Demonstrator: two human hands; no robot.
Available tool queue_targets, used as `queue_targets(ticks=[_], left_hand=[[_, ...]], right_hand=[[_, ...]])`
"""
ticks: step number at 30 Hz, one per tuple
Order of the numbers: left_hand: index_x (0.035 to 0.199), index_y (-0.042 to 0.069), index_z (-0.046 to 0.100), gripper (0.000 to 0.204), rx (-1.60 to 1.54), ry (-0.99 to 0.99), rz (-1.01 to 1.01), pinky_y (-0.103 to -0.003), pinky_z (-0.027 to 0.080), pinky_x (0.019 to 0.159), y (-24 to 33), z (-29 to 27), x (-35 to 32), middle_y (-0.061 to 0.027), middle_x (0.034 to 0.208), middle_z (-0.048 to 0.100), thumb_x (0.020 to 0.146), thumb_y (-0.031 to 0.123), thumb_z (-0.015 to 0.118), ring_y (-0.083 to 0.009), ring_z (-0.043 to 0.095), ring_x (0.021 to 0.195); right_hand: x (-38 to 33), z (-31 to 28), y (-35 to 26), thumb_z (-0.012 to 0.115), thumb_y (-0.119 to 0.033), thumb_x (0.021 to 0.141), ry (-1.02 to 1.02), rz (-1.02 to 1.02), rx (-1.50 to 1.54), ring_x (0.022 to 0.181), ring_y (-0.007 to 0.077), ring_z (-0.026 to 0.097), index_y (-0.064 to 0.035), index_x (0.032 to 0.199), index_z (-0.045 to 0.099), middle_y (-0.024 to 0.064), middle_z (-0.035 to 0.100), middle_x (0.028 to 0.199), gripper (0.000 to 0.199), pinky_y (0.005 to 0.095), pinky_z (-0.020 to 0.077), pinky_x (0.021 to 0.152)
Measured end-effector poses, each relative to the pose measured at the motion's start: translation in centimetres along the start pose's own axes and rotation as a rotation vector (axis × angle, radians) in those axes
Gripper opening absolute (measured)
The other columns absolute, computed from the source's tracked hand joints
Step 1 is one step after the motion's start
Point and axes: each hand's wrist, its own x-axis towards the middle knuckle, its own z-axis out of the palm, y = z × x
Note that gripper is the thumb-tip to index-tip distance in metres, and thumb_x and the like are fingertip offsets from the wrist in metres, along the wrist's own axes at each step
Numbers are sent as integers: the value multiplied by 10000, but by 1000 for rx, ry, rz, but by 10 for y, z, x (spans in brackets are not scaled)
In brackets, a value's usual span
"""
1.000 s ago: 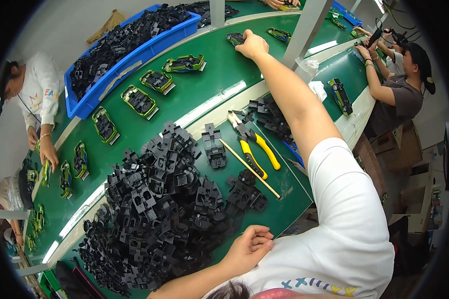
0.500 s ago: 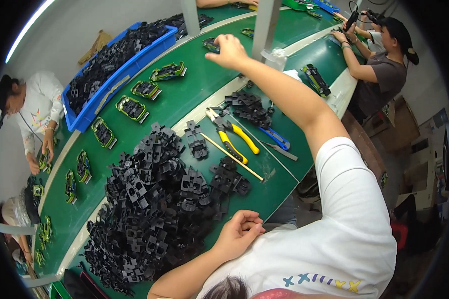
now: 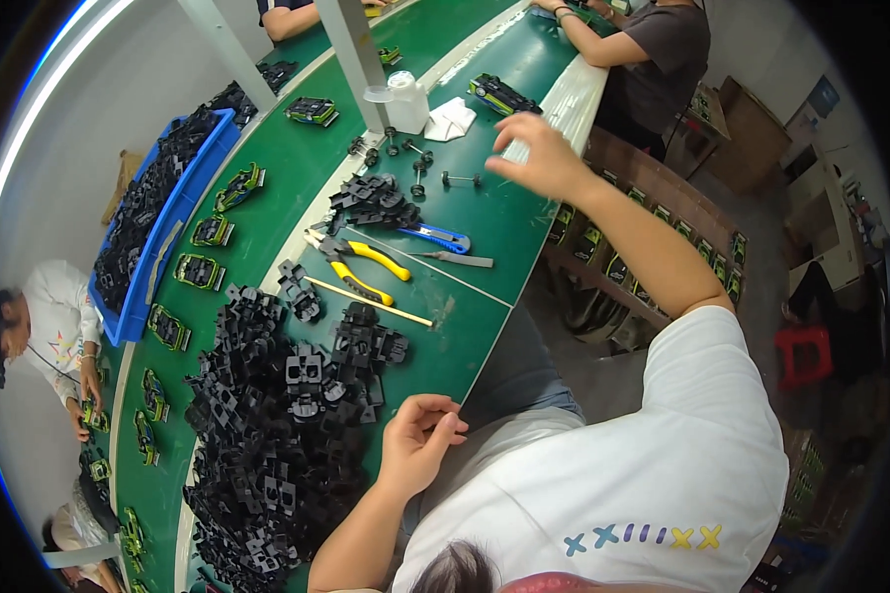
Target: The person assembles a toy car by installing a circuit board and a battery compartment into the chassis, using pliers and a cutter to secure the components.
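My right hand [image 3: 536,158] hangs over the right edge of the bench, thumb and fingers curved apart, with nothing between them. Just beyond it a green-and-black toy car [image 3: 502,95] sits near the edge. My left hand [image 3: 420,440] rests by the near edge with its fingers curled in and nothing visible inside. Beside it spreads a large heap of black plastic car parts [image 3: 257,445]. Ahead lie yellow-handled pliers [image 3: 366,267], a wooden stick [image 3: 371,301], a blue utility knife [image 3: 435,238], a flat metal tool [image 3: 460,259] and several wheel axles [image 3: 418,178].
Several green toy cars [image 3: 198,271] line the curved green belt [image 3: 267,222]. Behind it stands a blue crate [image 3: 158,282] of black parts. A metal post [image 3: 351,59], a white bottle [image 3: 405,104] and folded tissue [image 3: 450,120] are farther ahead. Co-workers sit around; boxed cars [image 3: 653,237] lie at lower right.
My right hand has drawn back from a toy car on the belt to the bench's right edge. The view has shifted to the right. My left hand stays curled.
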Motion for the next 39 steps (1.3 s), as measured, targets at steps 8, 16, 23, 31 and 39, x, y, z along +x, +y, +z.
queue_targets(ticks=[8, 16, 23, 31, 39], left_hand=[[1116, -43, 565, 164, 77, 55, 14, -297, 602, 722, -4, 3, -12, -114, 1031, 652, 987, 49, 608, -163, 684, 881], [1119, -40, 580, 146, 112, 6, 30, -289, 593, 724, -5, 4, -7, -114, 1063, 650, 989, 24, 590, -156, 683, 876], [1040, -22, 604, 152, 90, 310, 233, -207, 542, 616, -6, 1, -7, -63, 942, 650, 921, 18, 689, -92, 646, 750], [1416, 40, 419, 937, 706, 353, 420, -241, 484, 552, 5, 0, -5, -133, 1346, 466, 642, 151, 936, -149, 576, 755], [1347, 11, 514, 748, 771, 425, 375, -272, 510, 630, 1, -2, 0, -109, 1129, 589, 692, 72, 870, -166, 583, 733]], right_hand=[[63, 34, 92, 828, -456, 721, 67, 412, -231, 1224, 354, 574, -93, 1343, 504, 198, 602, 1290, 790, 426, 480, 1021], [65, 36, 126, 889, -430, 652, 180, 336, -52, 1042, 385, 672, -63, 1305, 485, 222, 686, 1124, 851, 437, 530, 885], [-30, -18, -89, 795, 11, 616, -321, -282, 403, 1248, 234, 566, -66, 1261, 563, 91, 589, 1302, 689, 358, 417, 1089], [-95, 24, -138, 828, -73, 684, -511, -419, 429, 1066, 294, 612, -117, 1305, 567, 60, 655, 1169, 675, 400, 456, 961], [-101, 38, -142, 887, -149, 661, -514, -384, 579, 1196, 274, 595, -81, 1403, 497, 74, 637, 1290, 841, 401, 454, 1034]])
